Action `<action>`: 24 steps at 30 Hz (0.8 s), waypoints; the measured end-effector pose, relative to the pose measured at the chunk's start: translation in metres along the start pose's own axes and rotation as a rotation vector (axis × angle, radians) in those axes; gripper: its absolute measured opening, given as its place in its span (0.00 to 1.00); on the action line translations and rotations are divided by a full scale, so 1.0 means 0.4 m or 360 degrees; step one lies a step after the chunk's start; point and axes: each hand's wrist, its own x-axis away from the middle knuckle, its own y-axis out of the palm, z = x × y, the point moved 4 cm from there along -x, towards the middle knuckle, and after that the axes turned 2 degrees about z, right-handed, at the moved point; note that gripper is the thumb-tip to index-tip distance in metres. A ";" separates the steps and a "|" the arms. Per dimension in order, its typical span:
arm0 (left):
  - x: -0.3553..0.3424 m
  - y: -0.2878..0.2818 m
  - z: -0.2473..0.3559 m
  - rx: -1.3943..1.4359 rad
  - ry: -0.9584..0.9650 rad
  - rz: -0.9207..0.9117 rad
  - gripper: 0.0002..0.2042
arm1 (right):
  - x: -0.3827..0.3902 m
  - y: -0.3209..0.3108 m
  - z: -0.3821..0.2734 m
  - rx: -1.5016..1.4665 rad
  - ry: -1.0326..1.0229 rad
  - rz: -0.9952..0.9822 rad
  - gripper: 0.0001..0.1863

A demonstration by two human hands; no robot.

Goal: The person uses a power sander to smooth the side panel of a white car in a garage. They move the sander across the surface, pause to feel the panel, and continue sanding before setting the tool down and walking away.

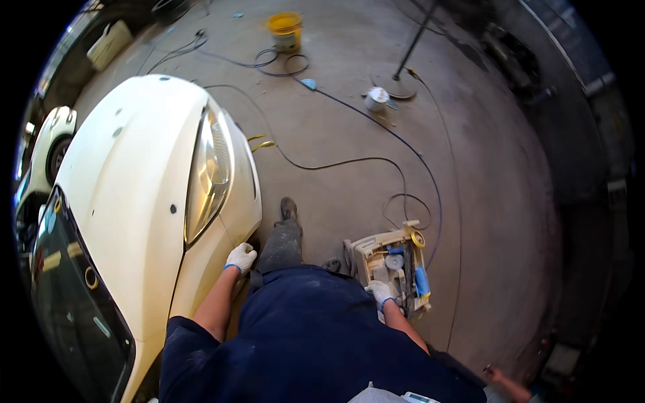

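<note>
My left hand [240,257], in a white knitted glove with a blue cuff, is beside the front fender of a white car [144,134]. Its fingers are curled closed; whatever may be inside them is hidden. Lower right, my right hand [381,292] wears a matching glove and is closed at the near left edge of a beige tool cart [366,247]. In the cart lie a round grey disc [394,262], a blue roll [422,281] and other items too jumbled to name. A yellow tape roll [418,239] is at its far corner.
Dark hoses [349,161] snake across the concrete floor ahead. Farther off are a yellow bucket [285,32], a white can [377,99] and a pole stand [402,67]. Another white car [50,144] is at far left. Someone else's hand [497,376] shows at bottom right.
</note>
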 end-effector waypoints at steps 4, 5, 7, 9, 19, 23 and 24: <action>-0.157 -0.014 -0.003 0.0087 -0.0117 -0.0018 0.23 | -0.193 0.003 -0.176 0.0025 0.0303 -0.0138 0.12; -0.186 -0.034 -0.048 0.0080 -0.0196 -0.0020 0.23 | -0.217 0.046 -0.234 0.0029 0.0283 -0.0057 0.13; -0.266 -0.068 -0.096 0.0095 -0.0279 -0.0042 0.23 | -0.308 0.088 -0.361 0.0103 0.0234 -0.0052 0.13; -0.412 -0.117 -0.082 0.0128 -0.0260 -0.0060 0.24 | -0.413 0.097 -0.499 0.0113 0.0230 -0.0006 0.12; -1.027 -0.515 0.293 0.0532 -0.0091 -0.0011 0.19 | -0.502 0.309 -1.189 0.0133 0.0064 -0.0034 0.22; -1.311 -0.605 0.566 0.0396 0.0181 -0.0095 0.21 | -0.610 0.308 -1.309 0.0385 -0.0145 0.0081 0.21; -1.363 -0.638 0.623 0.0302 0.0256 -0.0063 0.20 | -0.630 0.323 -1.341 0.0427 -0.0059 0.0031 0.21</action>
